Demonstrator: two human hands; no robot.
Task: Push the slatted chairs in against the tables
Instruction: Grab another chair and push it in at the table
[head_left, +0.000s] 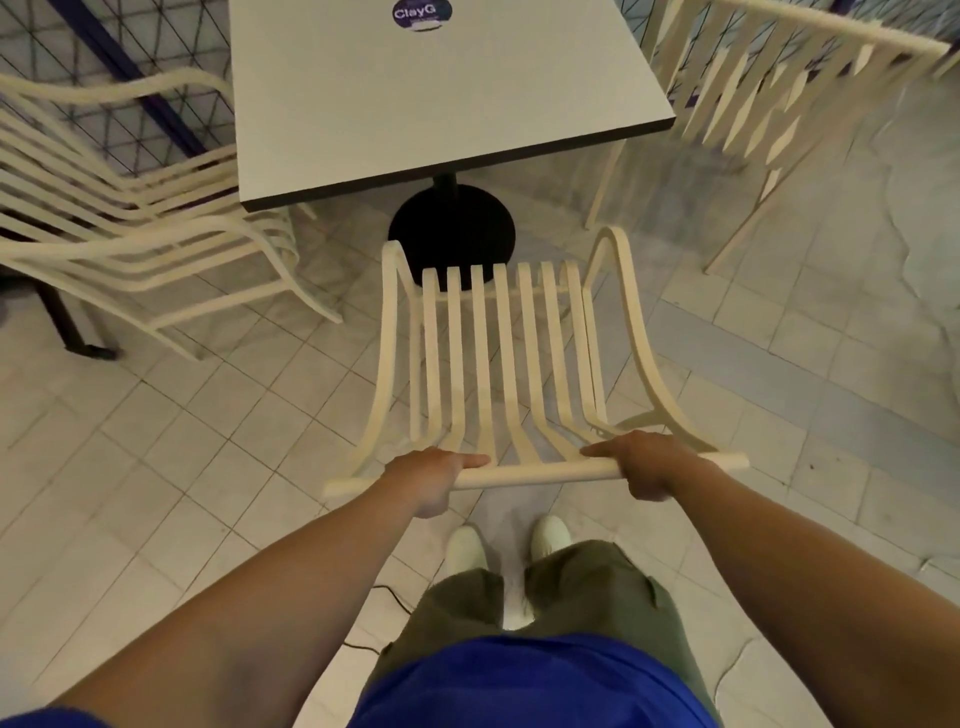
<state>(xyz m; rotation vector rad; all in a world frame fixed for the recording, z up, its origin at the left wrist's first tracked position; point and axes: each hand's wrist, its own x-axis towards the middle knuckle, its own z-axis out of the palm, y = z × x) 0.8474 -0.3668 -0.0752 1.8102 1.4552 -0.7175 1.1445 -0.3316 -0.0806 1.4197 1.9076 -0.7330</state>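
The left hand is wrapped over the top rail of a cream slatted chair. Its fingers curl under the rail and one digit lies along it towards the middle. The right hand grips the same rail further along, also with one digit stretched inwards, so both hands hold the backrest near its two ends.

The chair faces away from the person, towards a square pale grey counter with a dark edge. The front of its seat is near the counter's round black pedestal base, and the seat is not under the top. A round purple sticker sits at the far edge of the counter.

A second slatted chair stands at the counter's left side, just beside its near corner. A third slatted chair stands at the right side and looks blurred.

The floor is laid with pale square tiles, worn and streaked. A darker grey band runs across it to the right of the held chair. A thin black cable lies on the tiles near the person's feet, which are in white shoes. At the far left a dark furniture leg stands on the floor. Behind it is a surface patterned with dark crossing lines.
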